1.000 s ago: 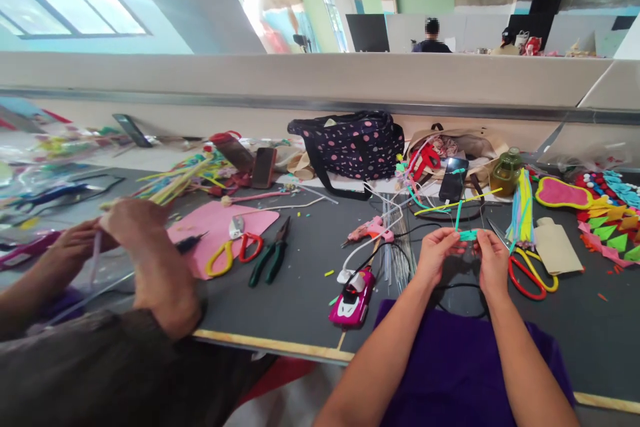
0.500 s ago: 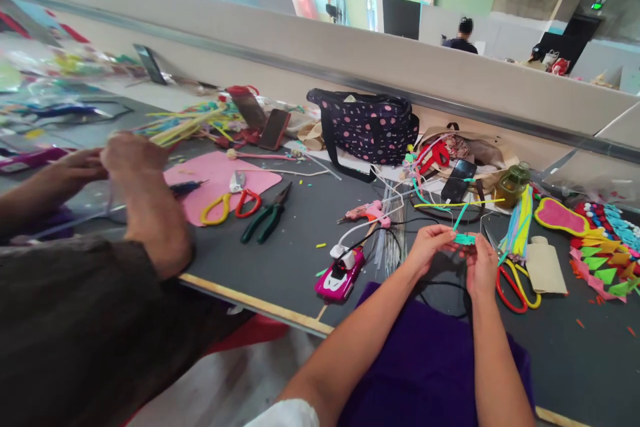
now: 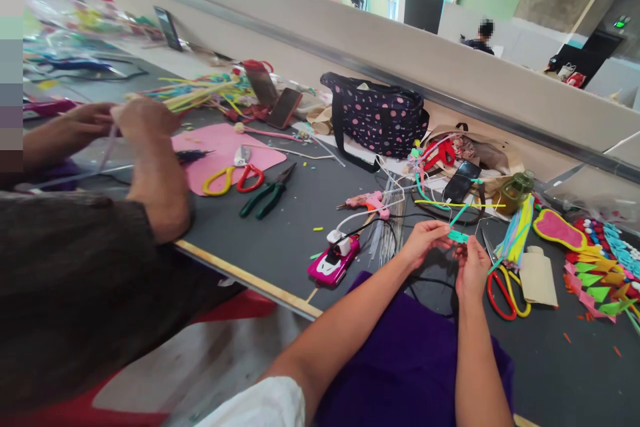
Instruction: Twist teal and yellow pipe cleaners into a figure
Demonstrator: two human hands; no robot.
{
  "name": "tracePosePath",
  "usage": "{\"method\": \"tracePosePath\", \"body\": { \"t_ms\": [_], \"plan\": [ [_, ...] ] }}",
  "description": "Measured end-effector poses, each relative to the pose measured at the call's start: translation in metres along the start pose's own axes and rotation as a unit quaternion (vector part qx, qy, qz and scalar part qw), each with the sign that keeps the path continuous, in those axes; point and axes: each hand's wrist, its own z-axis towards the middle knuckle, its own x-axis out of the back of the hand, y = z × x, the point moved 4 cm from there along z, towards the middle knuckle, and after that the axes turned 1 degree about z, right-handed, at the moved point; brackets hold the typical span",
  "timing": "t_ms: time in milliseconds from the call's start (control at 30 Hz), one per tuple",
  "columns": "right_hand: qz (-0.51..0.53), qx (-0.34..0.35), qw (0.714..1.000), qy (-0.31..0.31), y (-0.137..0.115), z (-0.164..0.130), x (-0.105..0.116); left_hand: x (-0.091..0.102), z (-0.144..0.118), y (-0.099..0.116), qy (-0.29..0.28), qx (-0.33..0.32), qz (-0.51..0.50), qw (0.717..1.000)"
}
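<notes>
Between my two hands is a turquoise pipe cleaner (image 3: 458, 236), folded into a short, flat piece with loose ends sticking out. My left hand (image 3: 425, 243) pinches its left end between thumb and fingers. At the other end, the fingers of my right hand (image 3: 471, 268) are closed on the same piece. Just right of my right hand lie scissors (image 3: 501, 292) with red and yellow handles, beside a bundle of yellow, white and turquoise pipe cleaners (image 3: 516, 235). A straight yellow pipe cleaner (image 3: 457, 204) lies beyond my hands.
A co-worker's hands (image 3: 135, 117) work at the left. Green-handled pliers (image 3: 267, 195), a second pair of scissors (image 3: 235, 178), a pink glue gun (image 3: 367, 203) and a magenta power strip (image 3: 334, 261) with cables lie on the table (image 3: 285, 247). A patterned bag (image 3: 377, 113) stands against the partition.
The camera view has shifted and tilted slightly. Both my hands still hold the turquoise piece, which now slants down to the right.
</notes>
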Motion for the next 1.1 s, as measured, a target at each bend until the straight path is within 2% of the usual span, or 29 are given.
{"method": "tracePosePath", "body": {
  "t_ms": [133, 333, 467, 633, 767, 900, 1100],
  "plan": [
    [0.012, 0.007, 1.0, 0.008, 0.0, -0.001, 0.001, 0.001, 0.001, -0.003, -0.001, 0.002, 0.007, 1.0],
    [0.032, 0.014, 0.999, -0.026, 0.001, -0.001, 0.001, 0.002, 0.002, -0.009, -0.011, 0.025, -0.034, 0.999],
    [0.016, 0.01, 0.999, -0.035, 0.0, -0.002, 0.0, 0.001, 0.001, -0.011, -0.034, 0.1, -0.108, 0.989],
    [0.016, -0.01, 0.999, -0.04, -0.002, -0.005, -0.003, -0.003, -0.003, -0.01, -0.07, 0.207, -0.182, 0.959],
    [0.009, -0.018, 0.999, -0.045, -0.002, -0.007, -0.005, -0.003, -0.004, -0.01, -0.084, 0.245, -0.206, 0.944],
    [0.01, -0.018, 0.999, -0.044, -0.003, -0.007, -0.005, -0.003, -0.004, -0.011, -0.069, 0.22, -0.18, 0.956],
    [0.018, -0.015, 0.999, -0.029, -0.003, -0.006, -0.003, 0.002, -0.001, -0.004, 0.022, 0.053, -0.086, 0.995]
  ]
}}
